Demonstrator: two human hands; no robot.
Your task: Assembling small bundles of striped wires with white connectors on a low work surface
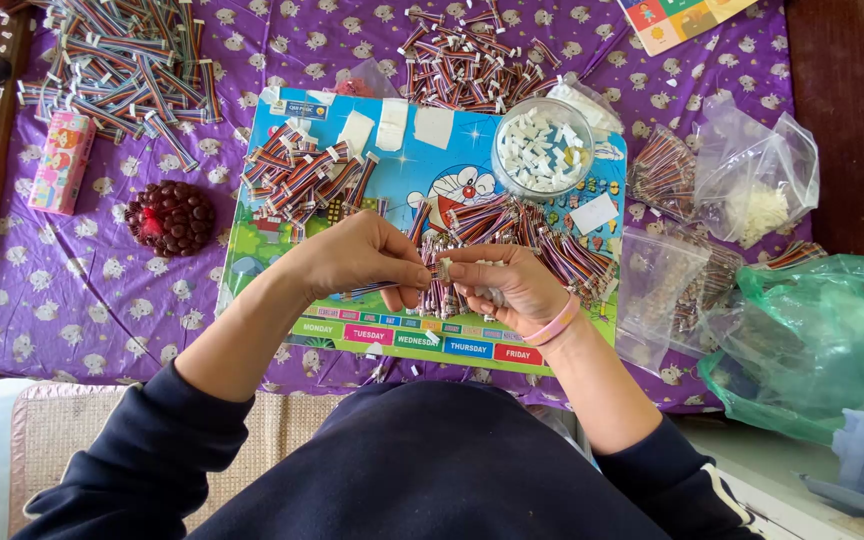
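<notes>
Where both grips meet, ribbon cable [392,286].

Purple patterned cloth [72,290] covering table, dark wood edge [852,120] showing at right. Colourful cartoon board [372,330] lying at centre. Heaps of rainbow ribbon cables [132,65] sitting top left, another heap [462,65] top centre. Pink carton [60,160] and dark red netted ball [170,217] resting left. Clear plastic bags [752,170] and green bag [822,340] lying right.
</notes>
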